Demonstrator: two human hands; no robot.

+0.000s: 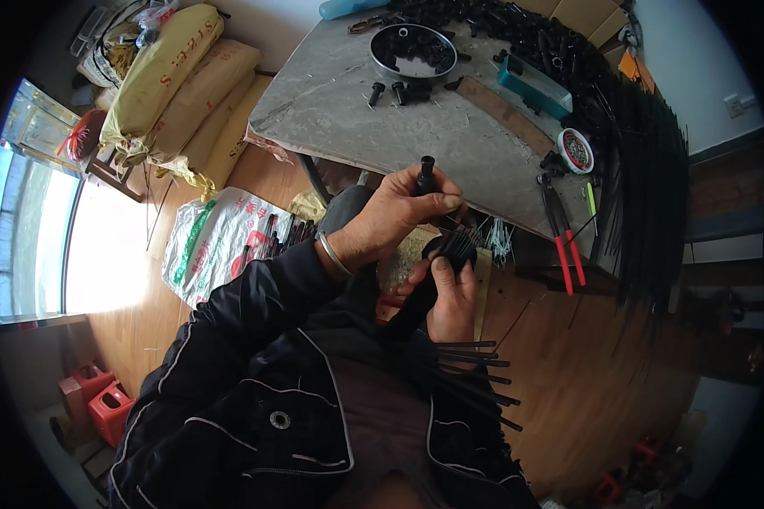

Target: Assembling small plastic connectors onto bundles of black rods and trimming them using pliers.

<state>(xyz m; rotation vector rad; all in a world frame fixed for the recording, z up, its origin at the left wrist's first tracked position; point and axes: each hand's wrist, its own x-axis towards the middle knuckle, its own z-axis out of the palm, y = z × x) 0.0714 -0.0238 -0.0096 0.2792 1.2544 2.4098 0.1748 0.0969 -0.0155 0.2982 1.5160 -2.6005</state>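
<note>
My left hand [386, 212], with a metal bangle at its wrist, is closed around a black tubular piece [427, 176] whose narrow end points up. Just below it, my right hand [454, 305] grips a black bundle [458, 248] with a crown of thin, closely set prongs on top. The fingertips of the left hand are close to these prongs; whether they touch is hard to see. Several black rods [475, 356] stick out to the right across my right forearm. The lower part of the bundle merges with my dark jacket.
A grey table [331, 93] carries a metal bowl [413, 53] of black parts, a teal box [535, 87], a small bowl [575, 151] and red-handled pliers [560, 237]. Long black rods [654, 195] hang over its right edge. Stacked sacks [187, 93] and red stools [110, 411] stand left.
</note>
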